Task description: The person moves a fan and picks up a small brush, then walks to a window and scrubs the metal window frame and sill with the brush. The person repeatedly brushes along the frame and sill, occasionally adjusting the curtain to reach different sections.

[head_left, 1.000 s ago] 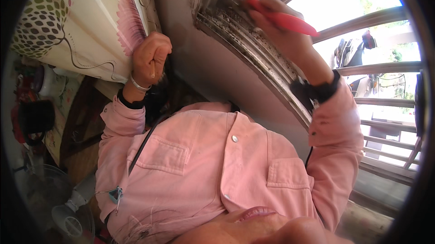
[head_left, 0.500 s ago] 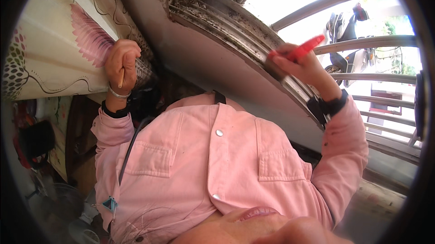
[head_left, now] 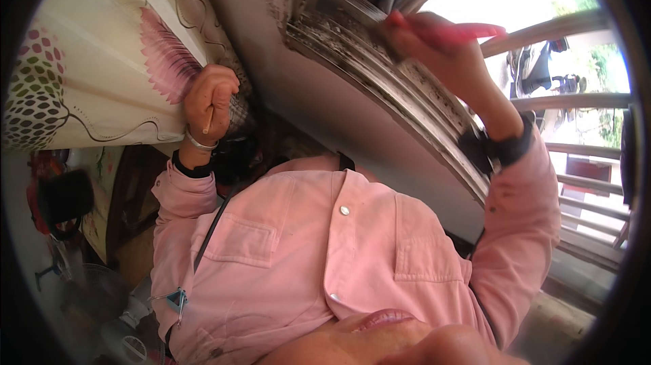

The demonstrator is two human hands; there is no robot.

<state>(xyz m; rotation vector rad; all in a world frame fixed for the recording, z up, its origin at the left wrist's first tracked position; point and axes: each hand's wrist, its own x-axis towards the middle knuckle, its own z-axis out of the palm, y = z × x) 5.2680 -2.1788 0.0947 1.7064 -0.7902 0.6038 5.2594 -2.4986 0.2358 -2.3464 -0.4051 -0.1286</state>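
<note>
My right hand (head_left: pixel 444 53) is closed round a red-handled brush (head_left: pixel 480 31) at the upper right, blurred by motion. The brush's dark head is over the dirty window track (head_left: pixel 366 70), and I cannot tell exactly where it touches. At the left, my left hand (head_left: pixel 211 97) is closed round a thin wooden stick (head_left: pixel 206 130), whose pale end pokes out below the fingers. The rest of the stick is hidden in the fist. That hand is against or just beside a cream patterned cloth (head_left: pixel 102 87).
Metal window bars (head_left: pixel 569 102) stand at the right, with a parked motor scooter (head_left: pixel 537 73) outside. A pale wall (head_left: pixel 339 104) runs below the window frame. At the lower left are a dark object (head_left: pixel 64 199) and a transparent plastic container (head_left: pixel 102 297).
My right hand has moved up and slightly left with the brush, toward the track's far corner. The view has shifted, and my left hand still grips the stick.
</note>
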